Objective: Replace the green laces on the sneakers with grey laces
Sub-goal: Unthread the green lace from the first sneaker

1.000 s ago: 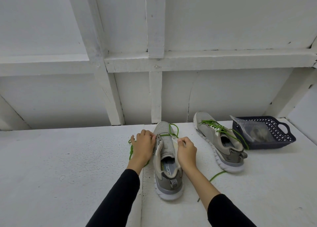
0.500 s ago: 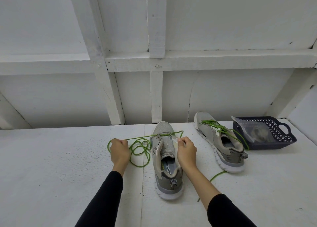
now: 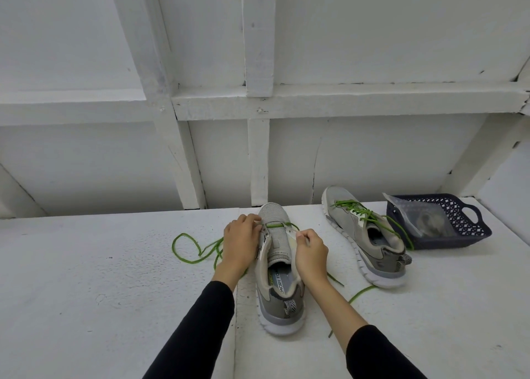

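Note:
A grey sneaker (image 3: 279, 266) stands in front of me, toe pointing away. Its green lace (image 3: 186, 248) crosses only the lowest eyelets and lies in loose loops on the surface to the left. My left hand (image 3: 241, 242) is at the shoe's left eyelet edge, fingers curled there over the lace. On the right eyelet flap, my right hand (image 3: 311, 252) pinches the edge. A second grey sneaker (image 3: 364, 239), fully laced in green, sits to the right.
A dark blue plastic basket (image 3: 464, 226) at the far right holds a clear bag (image 3: 424, 221) with something grey inside. A white framed wall rises right behind the shoes. A green lace end (image 3: 362, 291) trails between the two sneakers.
My left hand pulled the green lace out to the left, then came back to the shoe's left eyelets. The loose lace now lies in loops on the left. My right hand stayed put.

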